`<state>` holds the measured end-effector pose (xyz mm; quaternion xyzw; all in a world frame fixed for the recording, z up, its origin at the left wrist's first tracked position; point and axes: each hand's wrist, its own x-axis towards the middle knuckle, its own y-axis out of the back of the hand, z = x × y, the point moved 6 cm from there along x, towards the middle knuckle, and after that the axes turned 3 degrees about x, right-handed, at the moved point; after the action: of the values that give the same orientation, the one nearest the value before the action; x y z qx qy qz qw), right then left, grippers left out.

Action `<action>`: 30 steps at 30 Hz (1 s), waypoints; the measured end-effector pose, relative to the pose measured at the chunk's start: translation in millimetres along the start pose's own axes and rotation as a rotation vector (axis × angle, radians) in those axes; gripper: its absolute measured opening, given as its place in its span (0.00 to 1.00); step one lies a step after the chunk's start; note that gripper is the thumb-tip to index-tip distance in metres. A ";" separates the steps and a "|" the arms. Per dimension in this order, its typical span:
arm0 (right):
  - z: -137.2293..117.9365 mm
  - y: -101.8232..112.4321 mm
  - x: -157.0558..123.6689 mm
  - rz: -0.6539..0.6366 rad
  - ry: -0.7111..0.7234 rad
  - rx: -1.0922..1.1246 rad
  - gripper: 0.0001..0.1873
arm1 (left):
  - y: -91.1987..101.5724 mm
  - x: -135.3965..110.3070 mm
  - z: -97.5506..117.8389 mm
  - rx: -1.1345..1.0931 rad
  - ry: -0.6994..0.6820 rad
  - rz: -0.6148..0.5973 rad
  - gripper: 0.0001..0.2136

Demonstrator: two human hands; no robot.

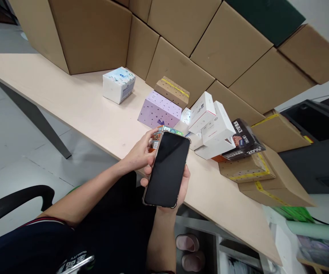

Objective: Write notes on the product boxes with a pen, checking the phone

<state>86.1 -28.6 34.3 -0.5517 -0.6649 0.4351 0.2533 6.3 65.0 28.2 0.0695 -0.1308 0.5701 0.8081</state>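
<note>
1. Both hands appear in the head view, over the near edge of the pale worktop [96, 118].
2. Right hand [183, 186]: wrapped around the lower half of a smartphone [168, 171]. The thumb lies along the right edge; fingertips curl around the left edge.
3. Smartphone: screen facing up toward the camera, display dark, top end leaning slightly right. A clear case with thickened corners surrounds it.
4. Left hand [138, 152]: closed on the left end of a small printed box [156, 140]. Whether the left thumb also touches the smartphone cannot be determined.
5. Printed box: located behind the upper part of the smartphone, which hides most of it. Only the left end and a strip of the upper side are visible.
6. Worktop, beyond the hands: 1 lilac box [160, 112] with dark dots, and just behind it 1 small cardboard box [172, 92] with yellow tape. To the left, well apart, stands 1 tissue pack [118, 85].
7. Worktop, right of the lilac box: a pile of white boxes [217, 125], with 1 black package [243, 140] beside it.
8. Rear: large brown cartons [204, 42] stacked as a wall.
9. Below the worktop: 2 pink slippers [187, 242].
</note>
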 end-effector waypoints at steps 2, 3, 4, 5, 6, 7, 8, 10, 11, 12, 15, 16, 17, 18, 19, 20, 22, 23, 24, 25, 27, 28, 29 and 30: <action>0.7 0.6 0.7 0.031 -0.014 -0.018 0.39 | 0.5 -0.3 0.3 -0.002 -0.008 -0.001 0.37; 0.7 1.2 1.1 0.046 -0.017 -0.032 0.40 | 0.6 -0.4 0.3 0.001 -0.011 -0.004 0.37; 0.2 1.7 1.6 0.056 -0.011 -0.047 0.40 | 0.7 -0.4 0.2 0.006 -0.013 -0.006 0.38; -0.4 2.1 2.3 0.062 -0.001 -0.062 0.40 | 0.7 -0.4 -0.1 0.010 -0.014 -0.009 0.38; -1.2 2.4 3.1 0.064 0.012 -0.073 0.39 | 0.7 -0.4 -0.4 0.013 -0.014 -0.012 0.38; -2.1 2.6 4.1 0.062 0.026 -0.083 0.39 | 0.6 -0.3 -0.8 0.015 -0.016 -0.016 0.38; -3.0 3.3 5.1 0.061 0.039 -0.091 0.38 | 0.4 -0.3 -1.1 0.017 -0.021 -0.020 0.38; -3.8 5.0 7.2 0.051 0.044 -0.104 0.37 | 0.4 0.0 -1.5 0.021 -0.042 -0.025 0.38; -4.2 5.9 8.1 0.041 0.043 -0.108 0.37 | 0.7 0.2 -1.9 0.023 -0.048 -0.024 0.38; -4.1 6.5 8.9 0.023 0.035 -0.112 0.38 | 1.0 0.4 -2.8 0.023 -0.047 -0.022 0.38; -5.0 7.1 9.7 -0.021 0.033 -0.125 0.40 | 2.0 0.8 -6.8 0.029 -0.008 -0.016 0.39; -5.9 7.3 9.5 -0.019 0.045 -0.134 0.40 | 2.5 0.8 -7.8 0.037 0.004 -0.011 0.40; -7.0 7.6 9.3 -0.007 0.062 -0.145 0.39 | 3.0 0.6 -8.2 0.047 0.011 -0.004 0.40; -8.0 7.9 9.0 0.009 0.080 -0.156 0.38 | 3.6 0.5 -8.2 0.053 0.012 0.003 0.40; -8.6 8.1 8.9 0.025 0.091 -0.165 0.37 | 3.9 0.2 -8.0 0.055 0.013 0.007 0.40; -8.7 8.1 9.0 0.036 0.095 -0.171 0.36 | 4.1 0.0 -7.6 0.053 0.014 0.007 0.40; -8.5 7.9 10.2 0.045 0.097 -0.175 0.36 | 4.0 -0.4 -6.9 0.050 0.023 0.000 0.40; -8.2 8.0 11.1 0.045 0.093 -0.175 0.36 | 4.0 -0.6 -6.7 0.053 0.030 -0.003 0.40; -8.0 8.4 12.1 0.046 0.088 -0.174 0.36 | 4.1 -0.7 -6.6 0.060 0.037 -0.006 0.40; -7.8 8.9 12.9 0.047 0.082 -0.172 0.36 | 4.3 -0.6 -6.3 0.068 0.040 -0.005 0.40; -7.6 10.3 13.8 0.054 0.068 -0.150 0.36 | 4.7 -0.4 -5.4 0.079 0.032 0.001 0.40; -7.6 10.7 13.7 0.060 0.061 -0.129 0.36 | 4.9 -0.2 -4.5 0.080 0.021 0.006 0.39; -7.6 10.9 13.5 0.068 0.053 -0.106 0.36 | 5.0 0.1 -3.6 0.077 0.009 0.009 0.40; -7.8 10.8 13.1 0.078 0.049 -0.083 0.36 | 4.9 0.2 -2.8 0.073 -0.002 0.012 0.40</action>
<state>94.6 -13.7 26.9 -0.5977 -0.6540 0.4031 0.2290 2.1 67.7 25.4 0.0985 -0.1110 0.5792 0.8015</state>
